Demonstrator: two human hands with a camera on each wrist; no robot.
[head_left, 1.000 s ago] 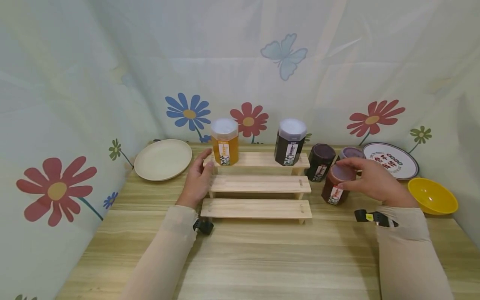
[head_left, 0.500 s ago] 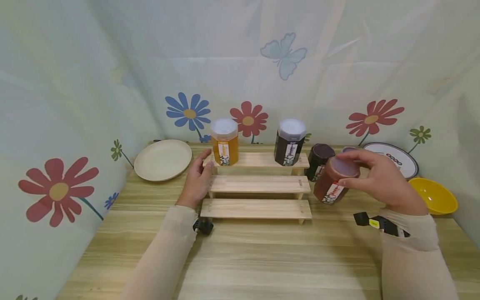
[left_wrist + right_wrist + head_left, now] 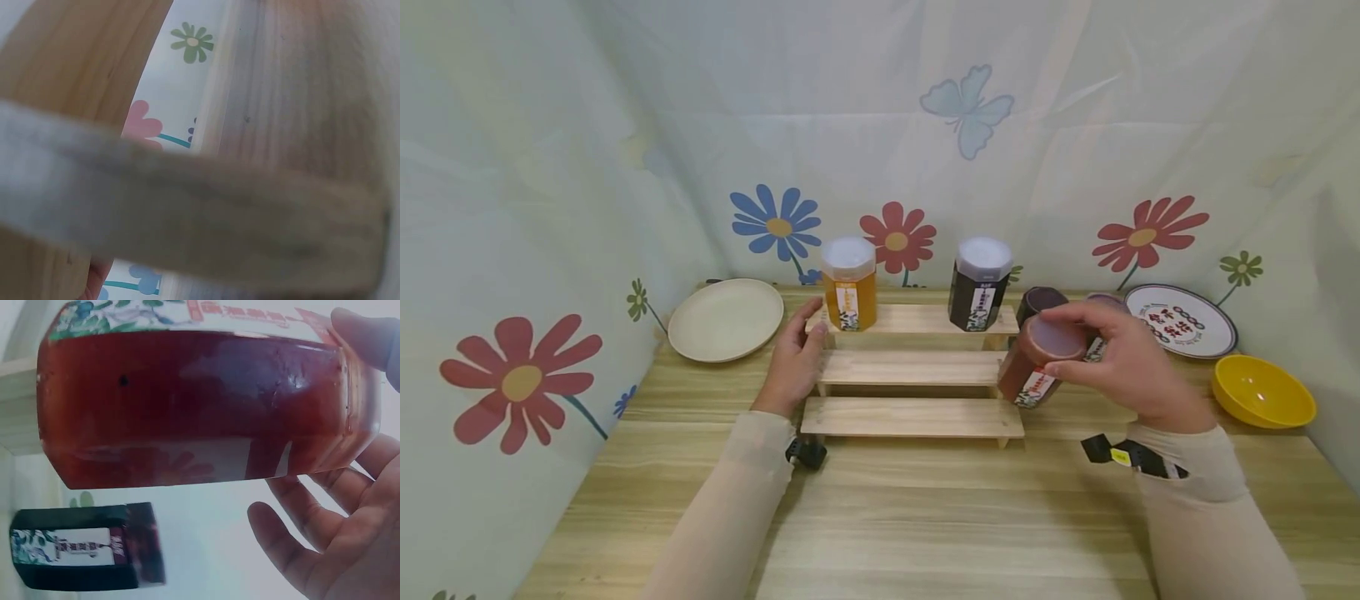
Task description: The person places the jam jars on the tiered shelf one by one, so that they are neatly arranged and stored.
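Evidently, the right hand held the red jar clamped by its top between thumb and fingers, tilted by the wooden rack's right edge, contact unclear. The left hand lay at the rack's left edge; whether it gripped could not be told. Sound handling, in judgement, called for a firm pinch and a levelled base. The worktop bore a cream plate near its back left corner, a yellow bowl near its right edge; flower-printed sheeting hung behind.
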